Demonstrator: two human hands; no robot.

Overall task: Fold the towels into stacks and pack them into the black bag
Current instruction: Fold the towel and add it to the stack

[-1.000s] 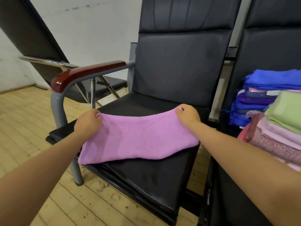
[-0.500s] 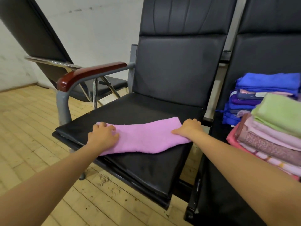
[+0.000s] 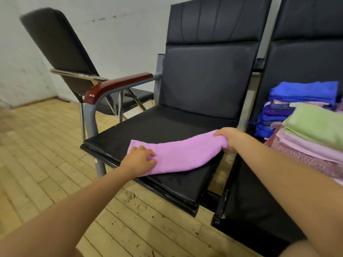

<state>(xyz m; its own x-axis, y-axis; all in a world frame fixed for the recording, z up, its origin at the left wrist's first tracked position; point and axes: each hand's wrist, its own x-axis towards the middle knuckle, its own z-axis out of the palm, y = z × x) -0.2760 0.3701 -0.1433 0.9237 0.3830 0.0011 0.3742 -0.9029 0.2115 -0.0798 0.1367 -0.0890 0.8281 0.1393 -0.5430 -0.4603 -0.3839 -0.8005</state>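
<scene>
Towel: the pink towel [image 3: 178, 154] lies folded in a long strip on the black chair seat [image 3: 148, 130], near its front edge, with its right end lifted at the seat's right edge.
Left hand: the left hand [image 3: 138, 161] rests on the towel's left end with fingers curled; it seems to press more than to grip.
Right hand: the right hand [image 3: 230, 139] holds the raised right end, fingers wrapped over it.
Neighbour seat: folded towel stacks [image 3: 306, 123] stand on the chair at the right.
</scene>
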